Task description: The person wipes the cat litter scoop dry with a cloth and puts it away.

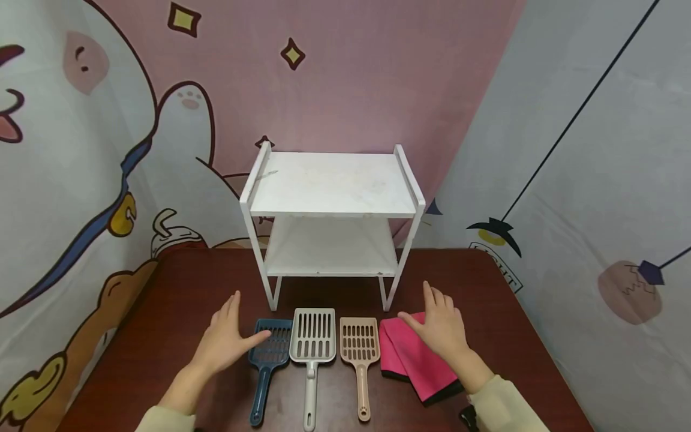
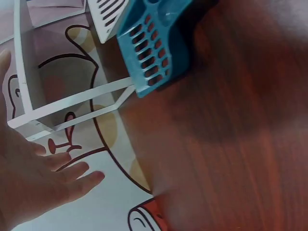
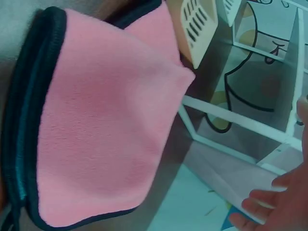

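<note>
Three slotted litter scoops lie side by side on the brown table: a dark blue scoop, a light grey scoop and a beige scoop, handles toward me. My left hand hovers with fingers spread, its thumb overlapping the blue scoop's head in the head view. Beside the beige scoop is a folded pink cloth with dark edging. Over it my right hand is held up, fingers extended, holding nothing. The left wrist view shows the blue scoop apart from the left hand.
A white two-tier shelf stands at the back of the table, behind the scoops. A small black object lies by the right sleeve. Printed cartoon curtains hang behind and beside the table.
</note>
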{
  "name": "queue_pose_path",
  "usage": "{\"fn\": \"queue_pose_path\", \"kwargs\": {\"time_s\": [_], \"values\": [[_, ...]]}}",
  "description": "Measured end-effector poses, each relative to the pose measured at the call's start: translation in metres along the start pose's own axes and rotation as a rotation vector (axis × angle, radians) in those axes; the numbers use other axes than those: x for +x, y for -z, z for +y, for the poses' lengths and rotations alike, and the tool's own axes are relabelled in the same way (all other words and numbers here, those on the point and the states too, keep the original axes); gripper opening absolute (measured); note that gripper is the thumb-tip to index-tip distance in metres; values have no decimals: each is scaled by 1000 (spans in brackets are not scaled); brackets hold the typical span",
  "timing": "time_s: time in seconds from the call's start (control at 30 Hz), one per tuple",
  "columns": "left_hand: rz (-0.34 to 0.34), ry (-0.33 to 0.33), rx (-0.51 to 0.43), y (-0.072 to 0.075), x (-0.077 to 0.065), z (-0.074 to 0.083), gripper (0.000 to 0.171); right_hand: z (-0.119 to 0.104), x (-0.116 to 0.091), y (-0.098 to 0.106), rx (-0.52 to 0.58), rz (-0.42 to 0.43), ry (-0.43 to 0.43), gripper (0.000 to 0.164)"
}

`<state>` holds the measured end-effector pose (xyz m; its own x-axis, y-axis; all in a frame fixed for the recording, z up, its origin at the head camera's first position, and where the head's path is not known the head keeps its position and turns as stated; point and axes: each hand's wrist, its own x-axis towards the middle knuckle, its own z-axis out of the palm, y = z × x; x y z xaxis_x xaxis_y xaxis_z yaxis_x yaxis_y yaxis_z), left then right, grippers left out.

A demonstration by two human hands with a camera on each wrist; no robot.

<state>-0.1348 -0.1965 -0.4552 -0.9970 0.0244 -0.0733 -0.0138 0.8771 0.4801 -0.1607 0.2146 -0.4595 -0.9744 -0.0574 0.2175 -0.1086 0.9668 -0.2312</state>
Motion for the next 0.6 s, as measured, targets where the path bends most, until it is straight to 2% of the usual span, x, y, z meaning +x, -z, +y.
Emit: {"fn": "queue_pose_path", "kwargs": {"time_s": [0.17,0.3,0.43,0.6], "values": [[-78,76,-88,-5,-5,-6,120,8,0,-7,40,-21,22,92],[-111,98,-166,-9,-8,-11,121,15,-1,-14,61,-38,35,92],[-110,102,-243,-17,-11,-18,119,21,-1,-21,126,-54,54,92],[-96,154,-295,-29,-15,-24,104,28,1,-33,230,-75,85,88]]}}
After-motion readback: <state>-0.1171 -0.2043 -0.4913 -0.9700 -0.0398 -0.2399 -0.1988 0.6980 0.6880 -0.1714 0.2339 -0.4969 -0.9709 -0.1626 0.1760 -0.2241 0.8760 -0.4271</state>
